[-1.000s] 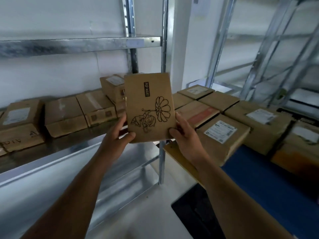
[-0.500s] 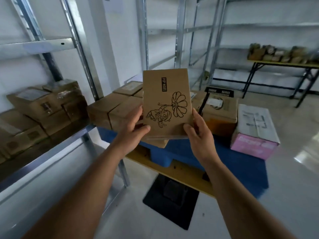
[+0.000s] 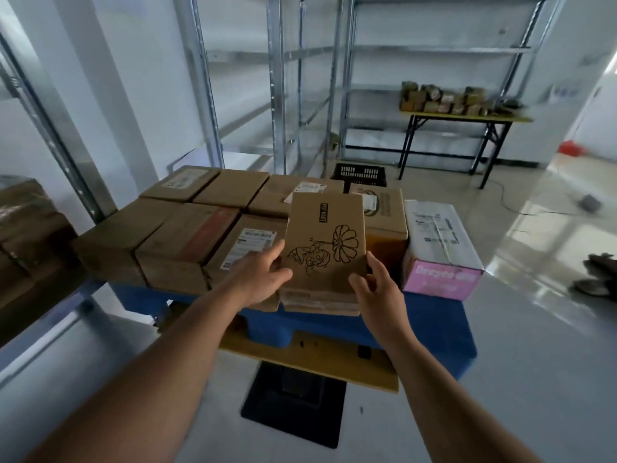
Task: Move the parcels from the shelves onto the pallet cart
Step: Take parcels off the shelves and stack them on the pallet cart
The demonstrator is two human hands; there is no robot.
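Note:
I hold a flat brown parcel [image 3: 329, 228] printed with a flower drawing, tilted over the front of the pallet cart. My left hand [image 3: 257, 279] grips its lower left edge and my right hand [image 3: 375, 289] grips its lower right corner. Its lower edge is just above a low stack of flat brown parcels [image 3: 320, 300] on the blue pallet [image 3: 434, 322]. Several brown boxes [image 3: 187, 242] fill the pallet's left and back. A white and pink box [image 3: 440, 252] stands at its right end.
A steel shelf [image 3: 50, 315] with brown boxes [image 3: 30, 235] runs along the left. A black base [image 3: 293, 399] sits on the floor under the cart's yellow edge. Bare steel racks, a black crate [image 3: 360, 173] and a table [image 3: 464, 116] with small boxes stand behind.
I have turned from the left shelf to face the cart. The parcel has come down from chest height to just above the low stack at the pallet's front.

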